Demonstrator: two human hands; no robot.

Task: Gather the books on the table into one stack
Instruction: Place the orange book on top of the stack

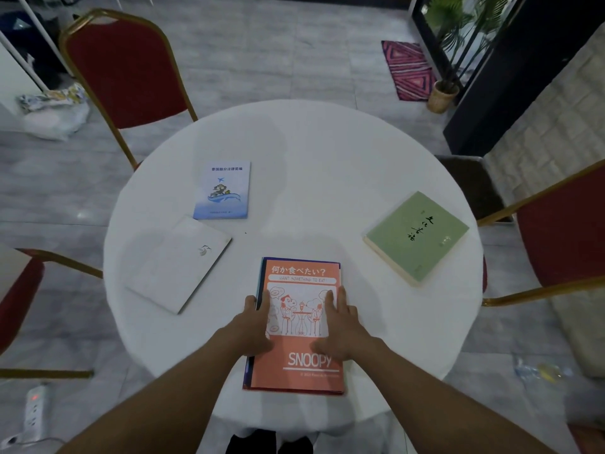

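A round table covered in a white cloth (311,142) is seen from above, with loose books spread across it.

At the far left lies a plain white paperback with a small grey emblem (178,263), set at an angle. Just behind it, apart, is a thin pale-blue booklet with an aeroplane and whale drawing (222,190).

At the near centre sits the start of the stack: an orange Snoopy-cover book (299,371) on top of a dark blue book (249,365), of which only a sliver shows along the left edge. The left hand (253,322) rests against the orange book's left edge with its fingers straight, gripping nothing. The right hand (340,322) lies flat on the right side of the cover, fingers extended, also gripping nothing.

Well apart on the right is a thick pale-green book with black brush lettering (415,237), tilted.

The step looks like squaring the two stacked books. To do it well, press both side edges inward evenly until the blue sliver disappears, keeping the pile flat, then fetch the three remaining books.
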